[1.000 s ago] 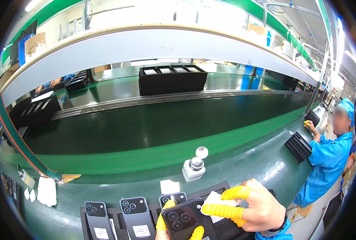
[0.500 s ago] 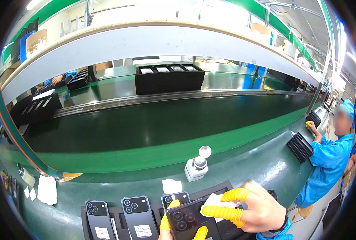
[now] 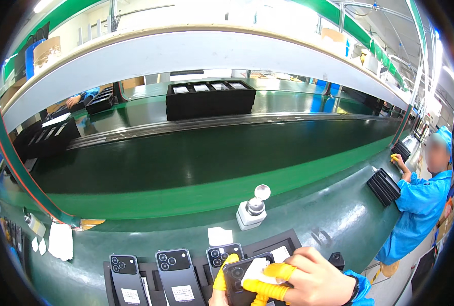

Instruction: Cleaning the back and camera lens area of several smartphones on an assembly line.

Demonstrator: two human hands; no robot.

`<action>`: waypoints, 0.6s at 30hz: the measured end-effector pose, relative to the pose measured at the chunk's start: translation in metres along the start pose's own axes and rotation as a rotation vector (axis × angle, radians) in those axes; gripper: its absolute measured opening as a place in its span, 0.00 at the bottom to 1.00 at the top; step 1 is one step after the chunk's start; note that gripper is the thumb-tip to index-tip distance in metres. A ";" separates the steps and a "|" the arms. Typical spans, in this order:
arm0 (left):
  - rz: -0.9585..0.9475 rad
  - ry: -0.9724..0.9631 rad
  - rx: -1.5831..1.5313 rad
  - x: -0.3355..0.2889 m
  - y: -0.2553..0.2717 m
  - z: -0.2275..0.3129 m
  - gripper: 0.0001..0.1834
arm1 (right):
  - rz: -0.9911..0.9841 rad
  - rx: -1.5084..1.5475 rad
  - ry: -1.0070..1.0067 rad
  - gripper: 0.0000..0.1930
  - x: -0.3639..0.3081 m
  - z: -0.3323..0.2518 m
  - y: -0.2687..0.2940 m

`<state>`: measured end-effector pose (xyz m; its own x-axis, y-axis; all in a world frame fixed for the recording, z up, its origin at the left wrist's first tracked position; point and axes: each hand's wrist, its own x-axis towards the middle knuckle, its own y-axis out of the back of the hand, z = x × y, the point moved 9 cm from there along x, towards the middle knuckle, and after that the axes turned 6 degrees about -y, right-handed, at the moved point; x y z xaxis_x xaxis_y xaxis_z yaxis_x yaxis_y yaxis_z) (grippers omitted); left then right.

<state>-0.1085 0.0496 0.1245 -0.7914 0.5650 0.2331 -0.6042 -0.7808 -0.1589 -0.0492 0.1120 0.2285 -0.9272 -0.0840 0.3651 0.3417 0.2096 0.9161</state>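
Note:
My left hand [image 3: 221, 285], with yellow finger cots, grips the side of a dark smartphone [image 3: 235, 272] whose camera lenses face up. My right hand [image 3: 316, 278], also in yellow finger cots, pinches a folded white wipe [image 3: 254, 270] and presses it on the phone's back, beside and partly over the lenses. Under the hands lies a black foam tray [image 3: 292, 238]. In it, to the left, rest a left phone [image 3: 126, 278], a middle phone [image 3: 175, 275] and another phone [image 3: 218, 253], partly hidden behind my left hand. White labels show on the left and middle phones.
A white pump bottle [image 3: 251, 217] with a raised lid stands beyond the tray, near a white wipe [image 3: 220, 236]. White cloths [image 3: 60, 242] lie left. Stacked black trays [image 3: 210, 104] ride the far green belt. A co-worker in blue [image 3: 420, 199] stands right, near black trays [image 3: 383, 187].
My right hand has moved the wipe left across the phone toward its lenses. The held phone has shifted slightly right. The tray stack on the far belt has slid left.

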 end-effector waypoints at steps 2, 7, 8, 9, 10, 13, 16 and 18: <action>0.039 0.123 0.092 -0.004 0.006 -0.009 0.33 | 0.035 -0.030 -0.035 0.23 0.001 0.004 0.008; 0.042 0.178 -0.005 -0.007 0.006 -0.016 0.34 | 0.057 -0.028 -0.040 0.22 0.002 0.004 0.007; 0.042 0.182 -0.087 -0.008 0.003 -0.016 0.35 | 0.031 0.015 -0.005 0.22 0.001 -0.001 0.003; 0.027 0.203 -0.128 -0.010 0.001 -0.022 0.36 | 0.006 0.059 0.030 0.22 0.000 -0.005 0.000; 0.033 0.206 -0.147 -0.011 0.001 -0.023 0.36 | 0.009 0.062 0.059 0.22 0.000 -0.007 -0.004; 0.036 0.199 -0.079 -0.010 0.004 -0.020 0.36 | -0.037 0.037 -0.002 0.22 0.001 0.002 -0.002; 0.053 0.129 0.105 -0.008 0.010 -0.014 0.34 | 0.047 -0.027 -0.077 0.22 0.002 0.014 0.015; 0.059 0.091 0.146 -0.008 0.011 -0.011 0.33 | 0.069 -0.158 -0.145 0.24 0.002 0.022 0.016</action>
<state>-0.1103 0.0395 0.1105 -0.8343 0.5336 0.1389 -0.5418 -0.8401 -0.0269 -0.0492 0.1366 0.2402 -0.9094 0.0682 0.4104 0.4141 0.0540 0.9086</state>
